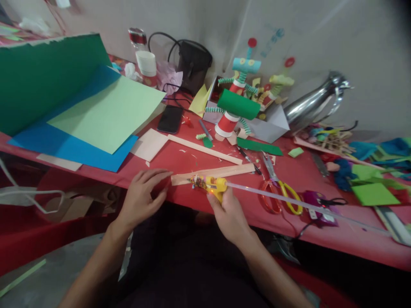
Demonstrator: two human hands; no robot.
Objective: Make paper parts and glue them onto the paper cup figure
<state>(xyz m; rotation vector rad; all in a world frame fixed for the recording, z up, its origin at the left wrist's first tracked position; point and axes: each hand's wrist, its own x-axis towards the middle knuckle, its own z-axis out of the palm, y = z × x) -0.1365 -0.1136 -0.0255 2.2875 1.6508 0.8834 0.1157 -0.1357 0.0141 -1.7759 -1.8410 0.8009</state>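
My right hand (229,214) is wrapped round the handle of a yellow hot glue gun (212,184). A long clear glue stick (272,193) runs out of its back end, and a small orange light glows on its body. The gun's nozzle is over a tan cardboard strip (237,169) lying along the table's front edge. My left hand (144,199) is beside the strip's left end, its fingers stretched and the thumb apart, with nothing in it. Whether its fingertips touch the strip I cannot tell.
Scissors with red and yellow handles (290,197) and a purple power socket (321,208) lie right. Paper-cup figures (228,124) stand behind, near a metal jug (316,100). A phone (170,119), another strip (205,149) and coloured sheets (109,111) are farther left.
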